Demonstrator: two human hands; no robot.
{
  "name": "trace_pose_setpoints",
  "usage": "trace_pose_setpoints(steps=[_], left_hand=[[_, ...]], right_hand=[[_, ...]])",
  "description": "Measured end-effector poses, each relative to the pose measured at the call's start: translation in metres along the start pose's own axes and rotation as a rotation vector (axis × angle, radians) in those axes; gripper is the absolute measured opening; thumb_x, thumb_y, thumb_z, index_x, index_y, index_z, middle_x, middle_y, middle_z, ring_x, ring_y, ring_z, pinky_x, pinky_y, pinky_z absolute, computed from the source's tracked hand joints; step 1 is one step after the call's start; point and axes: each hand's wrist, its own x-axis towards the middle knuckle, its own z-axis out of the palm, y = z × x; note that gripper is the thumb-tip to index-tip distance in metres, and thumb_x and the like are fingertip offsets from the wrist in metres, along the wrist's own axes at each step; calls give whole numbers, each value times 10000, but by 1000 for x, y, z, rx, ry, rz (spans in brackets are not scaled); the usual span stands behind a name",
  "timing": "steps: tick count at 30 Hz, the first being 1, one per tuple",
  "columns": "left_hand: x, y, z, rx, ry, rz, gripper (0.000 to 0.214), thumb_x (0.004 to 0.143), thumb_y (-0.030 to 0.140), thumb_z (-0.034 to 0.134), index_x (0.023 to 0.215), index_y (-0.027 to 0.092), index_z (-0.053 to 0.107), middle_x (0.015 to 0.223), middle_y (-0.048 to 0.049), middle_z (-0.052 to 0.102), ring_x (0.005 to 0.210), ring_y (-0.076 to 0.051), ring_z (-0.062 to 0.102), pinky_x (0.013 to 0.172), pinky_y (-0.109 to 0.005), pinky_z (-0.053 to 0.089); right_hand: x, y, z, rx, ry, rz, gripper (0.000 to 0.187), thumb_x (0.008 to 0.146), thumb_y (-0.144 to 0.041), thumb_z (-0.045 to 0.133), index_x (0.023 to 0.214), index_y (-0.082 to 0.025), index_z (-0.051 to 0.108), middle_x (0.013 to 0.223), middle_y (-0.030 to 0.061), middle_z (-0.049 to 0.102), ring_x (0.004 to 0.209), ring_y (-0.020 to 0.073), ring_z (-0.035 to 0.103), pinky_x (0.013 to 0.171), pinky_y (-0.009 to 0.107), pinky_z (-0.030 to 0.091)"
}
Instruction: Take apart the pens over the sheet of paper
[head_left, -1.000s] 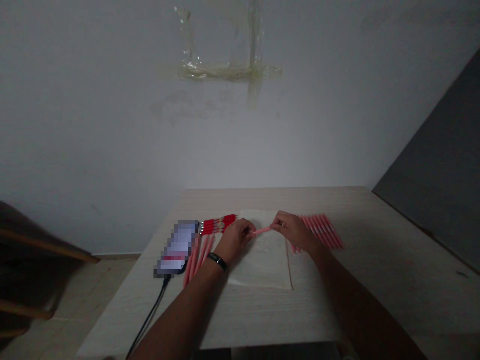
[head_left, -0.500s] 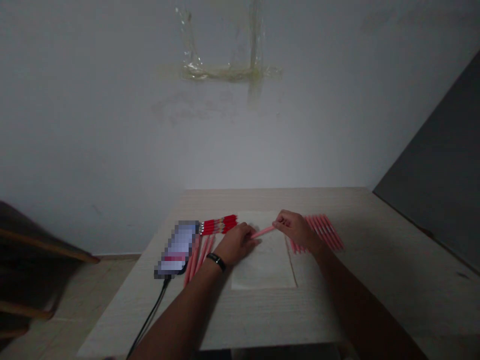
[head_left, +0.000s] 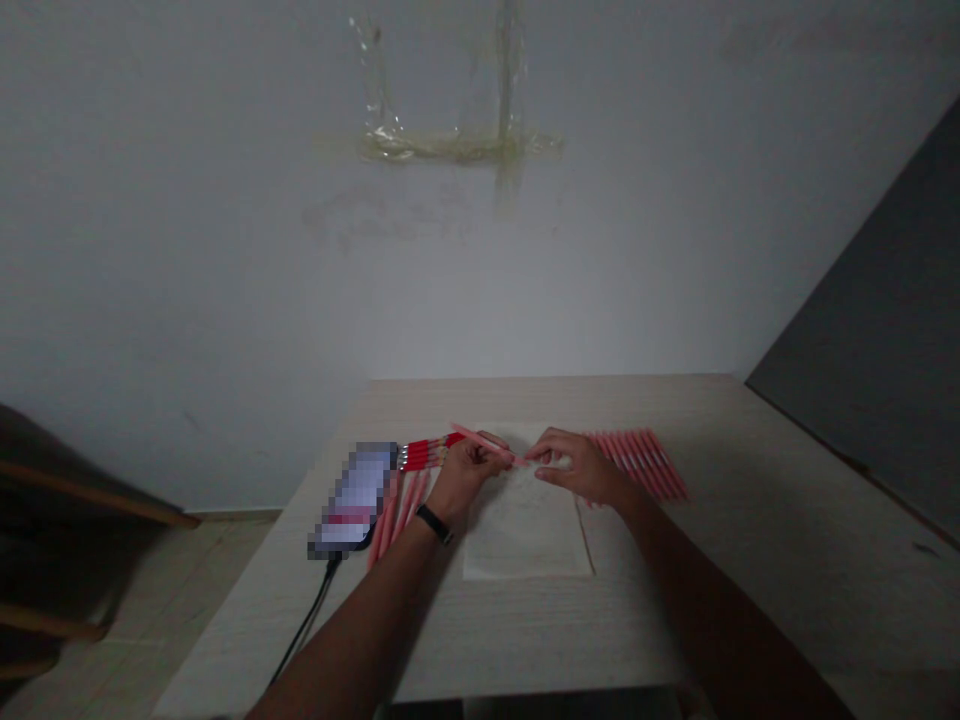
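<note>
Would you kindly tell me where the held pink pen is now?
Near the middle of the head view, the pink pen is in the left hand, just left of the right hand.

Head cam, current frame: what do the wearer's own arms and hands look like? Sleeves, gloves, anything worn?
Both the left hand and the right hand are bare, no gloves. No sleeves show on either forearm. The left wrist wears a slim black band; nothing visible on the right wrist. No markings can be made out in this dim light.

Phone screen [head_left: 358, 495] illegible under pixelation
</note>
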Motion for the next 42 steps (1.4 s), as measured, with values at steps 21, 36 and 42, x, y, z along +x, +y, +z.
trace_pose_setpoints(steps=[21, 36, 42], left_hand=[[-3, -11, 8, -135, -11, -75, 293, 711, 386, 821, 774, 118, 720, 707, -52, 699, 645, -141, 587, 632, -254, 439], [-2, -12, 9, -95, 42, -66, 303, 694, 398, 822, 748, 120, 712, 657, -27, 650, 611, -123, 537, 581, -240, 402], [1, -9, 4, -128, 133, -8, 321, 710, 371, 802, 909, 148, 685, 710, 6, 618, 617, -103, 499, 581, -227, 384]], right_hand=[[1, -7, 5, 31, 38, 55, 194, 891, -376, 699, 896, -188, 743, 842, 33, 678, 791, 157, 623, 735, 270, 457], [1, -11, 15, 25, 6, 60, 165, 905, -333, 652, 981, -194, 699, 889, 30, 688, 816, 161, 603, 753, 273, 464], [2, -7, 11, 16, 129, 125, 216, 912, -389, 632, 908, -182, 695, 792, 11, 662, 714, 142, 572, 649, 248, 429]])
